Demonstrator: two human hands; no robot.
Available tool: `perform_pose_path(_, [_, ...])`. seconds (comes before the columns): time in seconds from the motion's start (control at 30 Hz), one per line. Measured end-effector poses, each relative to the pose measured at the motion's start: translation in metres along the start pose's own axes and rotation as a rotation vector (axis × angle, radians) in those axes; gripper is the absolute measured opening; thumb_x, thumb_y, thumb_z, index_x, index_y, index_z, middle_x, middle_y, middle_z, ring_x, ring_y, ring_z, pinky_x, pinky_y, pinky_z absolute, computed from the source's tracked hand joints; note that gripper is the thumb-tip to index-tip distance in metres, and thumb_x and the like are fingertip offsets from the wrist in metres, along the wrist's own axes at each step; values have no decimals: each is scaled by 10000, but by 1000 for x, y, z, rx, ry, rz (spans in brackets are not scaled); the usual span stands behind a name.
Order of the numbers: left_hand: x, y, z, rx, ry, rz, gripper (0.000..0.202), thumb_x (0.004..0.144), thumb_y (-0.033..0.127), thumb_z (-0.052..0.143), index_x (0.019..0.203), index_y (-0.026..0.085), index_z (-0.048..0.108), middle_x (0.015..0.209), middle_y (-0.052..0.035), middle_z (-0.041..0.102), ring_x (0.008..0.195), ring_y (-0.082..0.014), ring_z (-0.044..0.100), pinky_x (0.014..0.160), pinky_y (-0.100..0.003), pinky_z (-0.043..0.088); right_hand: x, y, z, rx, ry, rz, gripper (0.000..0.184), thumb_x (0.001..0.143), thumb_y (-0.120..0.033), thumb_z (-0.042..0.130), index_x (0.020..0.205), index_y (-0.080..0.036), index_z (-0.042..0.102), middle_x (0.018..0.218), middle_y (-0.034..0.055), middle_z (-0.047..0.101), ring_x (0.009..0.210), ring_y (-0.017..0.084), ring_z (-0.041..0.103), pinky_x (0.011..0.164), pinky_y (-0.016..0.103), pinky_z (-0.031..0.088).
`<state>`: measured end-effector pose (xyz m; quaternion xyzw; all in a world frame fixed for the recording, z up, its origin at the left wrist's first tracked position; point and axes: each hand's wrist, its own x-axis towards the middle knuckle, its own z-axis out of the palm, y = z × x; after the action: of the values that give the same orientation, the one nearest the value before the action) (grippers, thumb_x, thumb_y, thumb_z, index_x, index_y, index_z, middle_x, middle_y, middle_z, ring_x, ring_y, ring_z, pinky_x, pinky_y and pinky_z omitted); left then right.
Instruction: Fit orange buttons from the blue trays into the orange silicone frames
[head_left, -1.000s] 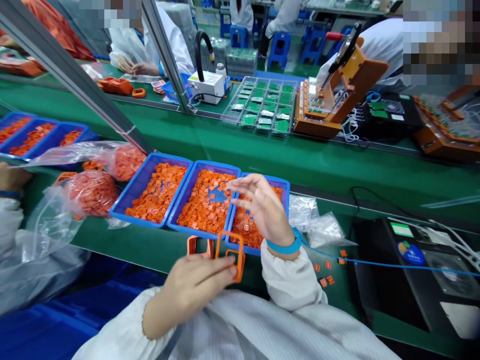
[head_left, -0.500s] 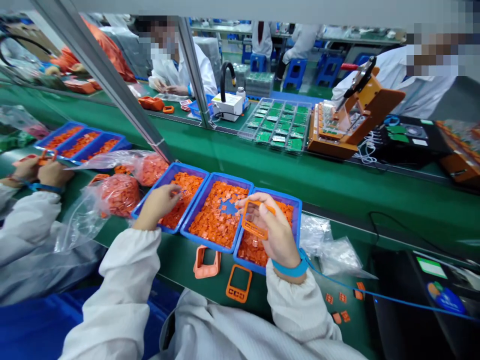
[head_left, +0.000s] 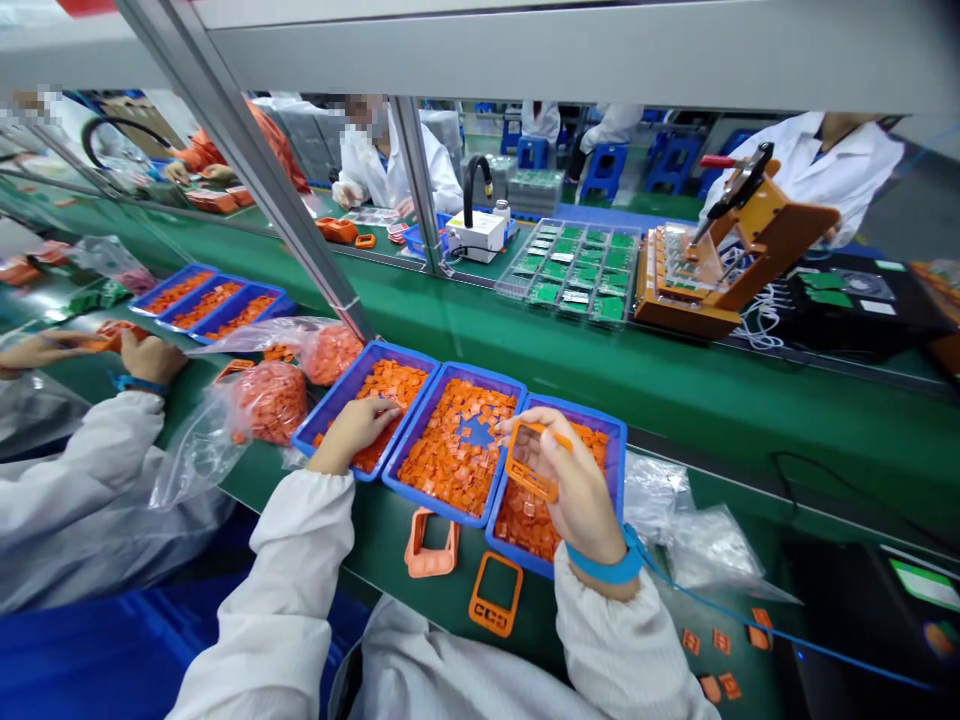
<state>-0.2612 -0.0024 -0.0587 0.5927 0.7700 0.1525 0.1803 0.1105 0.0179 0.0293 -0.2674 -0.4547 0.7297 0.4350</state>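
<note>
Orange frame [head_left: 531, 483]: gripped by right hand [head_left: 583, 492] above near row's right bin [head_left: 619, 470]. Left hand [head_left: 354, 432] in left bin [head_left: 335, 398]; cannot tell if pinching anything. Loosened grip could drop it among orange pieces [head_left: 525, 528].

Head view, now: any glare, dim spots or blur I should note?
Head view: bright glints on the clear bags at right; the black box is dim, with little detail readable; the far left edge looks soft; the right hand and its orange frame read clearly.
</note>
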Motion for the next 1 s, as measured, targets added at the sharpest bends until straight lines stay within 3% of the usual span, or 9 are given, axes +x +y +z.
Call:
perform_pose_path(0.2, [-3, 5, -5, -149, 104, -60, 419, 853, 548, 647, 912, 183, 844, 1031, -143, 846, 1009, -325, 773, 956, -369, 562, -1, 2, 1, 4, 1, 8, 253, 1011, -484, 619, 1151, -278, 670, 1208, 64, 759, 1133, 259, 697, 1016, 436, 526])
perform_pose_path(0.33, [-17, 24, -10, -332, 186, -63, 490, 870, 579, 662, 1010, 139, 826, 1044, -158, 841, 988, -315, 779, 956, -400, 585, -1, 2, 1, 37, 14, 16, 273, 1004, -508, 626, 1156, -285, 665, 1228, 66, 747, 1161, 268, 690, 1033, 449, 524])
perform_pose_path(0.43, [-33, 52, -11, -478, 215, -19, 497, 843, 592, 723, 1013, 137, 827, 1148, -167, 822, 1063, -303, 769, 984, -402, 598, 1, 3, 3, 80, 44, 22, 322, 985, -565, 632, 1145, -287, 658, 1198, 62, 754, 1125, 262, 703, 972, 416, 537])
perform_pose_path(0.57, [-56, 105, -8, -795, 153, 130, 326, 744, 492, 885, 785, 174, 825, 991, -143, 830, 973, -282, 776, 918, -403, 629, 2, 5, 10, 140, 48, 22, 366, 984, -614, 603, 1128, -281, 654, 1174, 61, 761, 1072, 252, 722, 922, 397, 545])
perform_pose_path(0.63, [-66, 133, -6, -945, 72, 186, 253, 749, 407, 913, 837, 183, 835, 937, -117, 823, 873, -244, 775, 822, -366, 644, 2, 6, 13, 149, 43, 14, 377, 995, -625, 574, 1131, -281, 649, 1180, 62, 759, 1061, 247, 723, 941, 405, 548])
perform_pose_path(0.73, [-78, 169, -3, -1032, -23, 239, 261, 768, 349, 923, 971, 203, 847, 1077, -123, 805, 874, -226, 773, 755, -335, 645, 1, 7, 16, 137, 36, -37, 386, 1012, -627, 542, 1139, -278, 647, 1165, 61, 756, 1086, 251, 715, 1043, 441, 529])
perform_pose_path(0.87, [-83, 195, 2, -929, 1, 391, 145, 840, 350, 881, 812, 211, 850, 1112, -142, 755, 1120, -282, 714, 902, -382, 623, 1, 4, 16, 116, 66, -119, 385, 1024, -615, 521, 1123, -270, 659, 1122, 65, 755, 1111, 267, 707, 1088, 468, 516])
perform_pose_path(1.0, [-82, 208, 11, -941, 48, 423, 209, 857, 399, 869, 791, 205, 824, 1078, -124, 704, 1132, -270, 684, 931, -383, 599, -1, 3, 16, 107, 101, -196, 375, 1046, -587, 488, 1123, -273, 678, 1107, 65, 745, 1102, 262, 704, 1091, 468, 508])
